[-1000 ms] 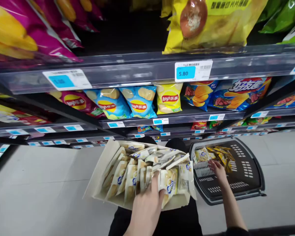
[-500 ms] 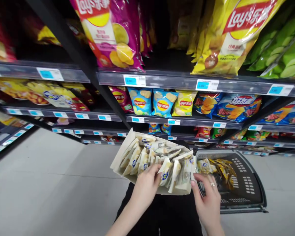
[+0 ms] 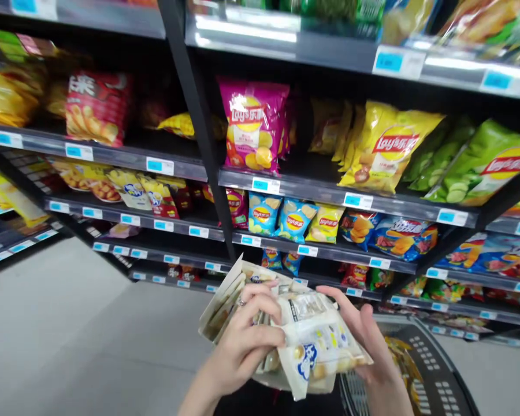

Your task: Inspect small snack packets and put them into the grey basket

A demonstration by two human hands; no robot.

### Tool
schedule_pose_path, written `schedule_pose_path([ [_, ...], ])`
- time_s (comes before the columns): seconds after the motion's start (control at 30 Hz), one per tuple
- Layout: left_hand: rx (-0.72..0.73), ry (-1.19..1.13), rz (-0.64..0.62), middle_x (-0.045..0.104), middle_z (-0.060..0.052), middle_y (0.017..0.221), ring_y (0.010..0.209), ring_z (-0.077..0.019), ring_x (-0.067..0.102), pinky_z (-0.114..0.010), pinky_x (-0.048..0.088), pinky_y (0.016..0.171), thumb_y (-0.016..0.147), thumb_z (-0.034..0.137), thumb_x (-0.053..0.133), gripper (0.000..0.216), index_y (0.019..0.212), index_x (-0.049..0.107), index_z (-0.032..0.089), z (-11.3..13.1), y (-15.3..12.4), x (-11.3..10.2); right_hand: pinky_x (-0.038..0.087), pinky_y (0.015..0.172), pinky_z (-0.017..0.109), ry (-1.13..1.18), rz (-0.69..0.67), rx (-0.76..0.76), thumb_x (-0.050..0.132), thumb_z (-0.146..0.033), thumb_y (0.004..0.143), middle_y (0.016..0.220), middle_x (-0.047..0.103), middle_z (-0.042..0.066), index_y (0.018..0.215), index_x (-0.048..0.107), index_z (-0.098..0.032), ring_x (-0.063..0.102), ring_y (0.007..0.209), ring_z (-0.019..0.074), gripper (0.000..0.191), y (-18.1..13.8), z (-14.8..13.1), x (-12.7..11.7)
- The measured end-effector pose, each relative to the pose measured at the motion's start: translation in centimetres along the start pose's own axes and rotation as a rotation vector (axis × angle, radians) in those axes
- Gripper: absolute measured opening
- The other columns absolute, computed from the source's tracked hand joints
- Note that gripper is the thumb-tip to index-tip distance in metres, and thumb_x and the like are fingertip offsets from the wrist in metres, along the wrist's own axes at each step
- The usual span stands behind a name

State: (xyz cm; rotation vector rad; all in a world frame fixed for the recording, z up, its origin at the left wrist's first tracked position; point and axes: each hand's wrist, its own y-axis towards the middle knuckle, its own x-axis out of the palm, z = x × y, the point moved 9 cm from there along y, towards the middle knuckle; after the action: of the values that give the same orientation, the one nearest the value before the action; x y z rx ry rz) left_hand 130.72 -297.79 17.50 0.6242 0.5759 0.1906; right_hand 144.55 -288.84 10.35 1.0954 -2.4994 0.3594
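Both my hands are raised in front of the snack shelves with a bunch of small white snack packets [image 3: 316, 341] between them. My left hand [image 3: 242, 341] is closed round the packets from the left, a ring on one finger. My right hand [image 3: 368, 346] cups them from the right and below, fingers curled against the wrappers. Behind the hands, the open cardboard box [image 3: 219, 306] of the same packets shows at the left, mostly hidden.
A dark plastic shopping basket [image 3: 433, 370] with yellow packets stands on the floor at lower right. Black shelves with blue price tags [image 3: 355, 200] carry crisp bags: pink [image 3: 251, 124], yellow [image 3: 385, 150], green [image 3: 481, 164]. Grey floor [image 3: 69, 335] lies to the left.
The view has tilted up to show higher shelves. My right hand came from the basket side to the box, and both hands have lifted a bunch of packets out of it.
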Motion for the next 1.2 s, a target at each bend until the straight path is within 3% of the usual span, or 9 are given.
schedule_pose_path([
  [0.17, -0.408, -0.399, 0.182, 0.036, -0.007, 0.143, 0.123, -0.0285, 0.046, -0.045, 0.048, 0.095, 0.094, 0.032, 0.039, 0.029, 0.103, 0.066, 0.026, -3.6, 1.7, 1.4, 0.052, 0.084, 0.041, -0.201, 0.147, -0.292, 0.071, -0.04, 0.076, 0.118, 0.064, 0.01, 0.133, 0.041, -0.029, 0.065, 0.101, 0.0271, 0.066, 0.2, -5.1, -2.2],
  [0.33, -0.583, -0.808, 0.017, 0.06, -0.01, 0.117, 0.093, -0.0251, 0.062, -0.033, 0.058, 0.065, 0.081, 0.031, 0.062, 0.049, 0.127, 0.048, 0.024, -4.4, 2.3, 5.7, 0.044, 0.1, 0.043, -0.519, 0.273, -0.43, 0.074, -0.034, 0.074, 0.131, 0.058, 0.01, 0.122, 0.06, -0.027, 0.055, 0.119, 0.0276, 0.05, -1.0, -6.9, -4.6],
  [0.6, -0.564, -0.805, -0.05, 0.072, -0.007, 0.087, 0.08, -0.0214, 0.067, -0.03, 0.054, 0.071, 0.082, 0.028, 0.061, 0.049, 0.129, 0.052, 0.018, -5.3, 1.3, 7.2, 0.049, 0.095, 0.046, -0.558, 0.3, -0.385, 0.071, -0.035, 0.078, 0.133, 0.057, 0.01, 0.128, 0.057, -0.03, 0.056, 0.118, 0.031, 0.052, -2.5, -4.6, -7.4],
  [0.7, -0.543, -0.516, -0.104, 0.071, -0.005, 0.083, 0.073, -0.0199, 0.066, -0.029, 0.055, 0.065, 0.085, 0.027, 0.054, 0.044, 0.129, 0.054, 0.024, -5.9, 0.0, 7.0, 0.048, 0.096, 0.046, -0.686, 0.268, -0.449, 0.072, -0.034, 0.077, 0.144, 0.045, 0.009, 0.143, 0.035, -0.035, 0.048, 0.126, 0.0311, 0.075, -3.8, -5.8, -6.9],
  [0.77, -0.474, -0.297, -0.175, 0.072, -0.002, 0.095, 0.082, -0.0199, 0.067, -0.03, 0.056, 0.073, 0.085, 0.023, 0.051, 0.042, 0.125, 0.058, 0.034, -5.4, -0.4, 7.1, 0.044, 0.101, 0.045, -0.886, 0.29, -0.495, 0.077, -0.033, 0.071, 0.144, 0.043, 0.009, 0.142, 0.039, -0.033, 0.044, 0.129, 0.0324, 0.08, -4.7, -7.3, -5.7],
  [0.87, -0.349, -0.221, -0.25, 0.071, 0.005, 0.107, 0.096, -0.0183, 0.066, -0.03, 0.053, 0.086, 0.083, 0.017, 0.053, 0.046, 0.12, 0.059, 0.044, -3.9, -0.5, 8.4, 0.052, 0.09, 0.043, -1.106, 0.168, -0.304, 0.083, -0.029, 0.062, 0.12, 0.064, 0.009, 0.134, 0.052, -0.033, 0.063, 0.105, 0.0317, 0.078, -4.2, -6.7, -3.2],
  [0.97, -0.347, -0.35, -0.088, 0.071, 0.001, 0.089, 0.083, -0.017, 0.067, -0.027, 0.055, 0.078, 0.086, 0.022, 0.052, 0.035, 0.119, 0.058, 0.033, -4.1, -0.2, 8.8, 0.058, 0.071, 0.036, -1.109, 0.117, -0.128, 0.079, -0.03, 0.066, 0.09, 0.073, 0.004, 0.118, 0.065, -0.035, 0.068, 0.082, 0.0265, 0.054, -3.1, -5.1, -2.5],
  [1.1, -0.452, -0.478, 0.247, 0.061, -0.013, 0.113, 0.096, -0.0222, 0.065, -0.034, 0.054, 0.082, 0.087, 0.042, 0.055, 0.045, 0.126, 0.045, 0.022, -6.7, -0.7, 7.9, 0.056, 0.071, 0.034, -0.82, 0.471, -0.243, 0.07, -0.037, 0.076, 0.091, 0.073, 0.007, 0.09, 0.075, -0.023, 0.068, 0.081, 0.0249, 0.02, -2.5, -6.2, -5.8],
  [1.2, -0.414, -0.699, 0.181, 0.045, -0.017, 0.138, 0.115, -0.032, 0.056, -0.043, 0.052, 0.09, 0.074, 0.06, 0.064, 0.077, 0.137, 0.034, 0.027, -6.6, -0.2, 8.9, 0.054, 0.056, 0.029, -0.489, 0.73, -0.37, 0.073, -0.041, 0.072, 0.082, 0.072, 0.005, 0.091, 0.068, -0.02, 0.066, 0.066, 0.021, 0.029, -3.0, -6.6, -8.4],
])
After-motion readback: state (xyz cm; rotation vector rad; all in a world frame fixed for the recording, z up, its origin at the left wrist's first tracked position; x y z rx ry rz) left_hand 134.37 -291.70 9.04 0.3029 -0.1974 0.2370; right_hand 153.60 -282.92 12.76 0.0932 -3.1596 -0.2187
